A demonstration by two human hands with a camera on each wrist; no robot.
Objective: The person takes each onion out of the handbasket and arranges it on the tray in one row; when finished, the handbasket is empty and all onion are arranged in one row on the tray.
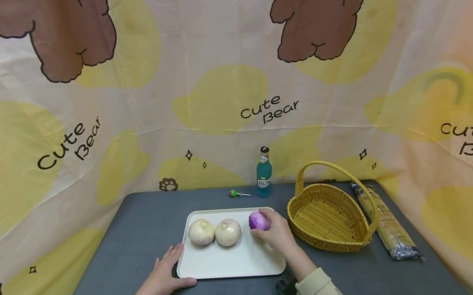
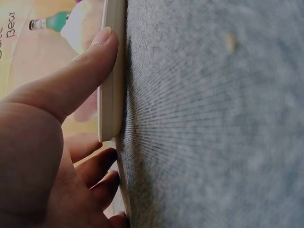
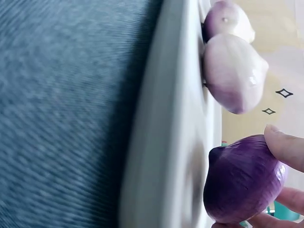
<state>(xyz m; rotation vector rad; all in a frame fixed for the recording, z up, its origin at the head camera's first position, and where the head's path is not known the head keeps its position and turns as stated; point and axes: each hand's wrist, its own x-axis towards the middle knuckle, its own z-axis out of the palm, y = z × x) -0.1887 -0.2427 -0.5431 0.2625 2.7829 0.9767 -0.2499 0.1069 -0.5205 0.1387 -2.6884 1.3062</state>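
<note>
My right hand [image 1: 276, 230] grips a purple onion [image 1: 258, 221] between thumb and fingers at the right end of a white tray [image 1: 248, 259]. In the right wrist view the purple onion [image 3: 244, 180] is close to the tray's surface; whether it touches cannot be told. Two pale onions with a purple tinge, a left one [image 1: 201, 232] and a right one [image 1: 228, 232], sit side by side on the tray's left half. My left hand [image 1: 163, 276] rests at the tray's near left corner, its straight thumb [image 2: 90, 59] against the near rim and its fingers along the left side.
Right of the tray stands a yellow woven basket [image 1: 326, 215] with a tall handle. A long packet [image 1: 394, 227] lies beyond it. Behind the tray are a blue bottle [image 1: 264, 173] and a lollipop [image 1: 237, 193]. A printed curtain [image 1: 222, 96] closes off the table's back.
</note>
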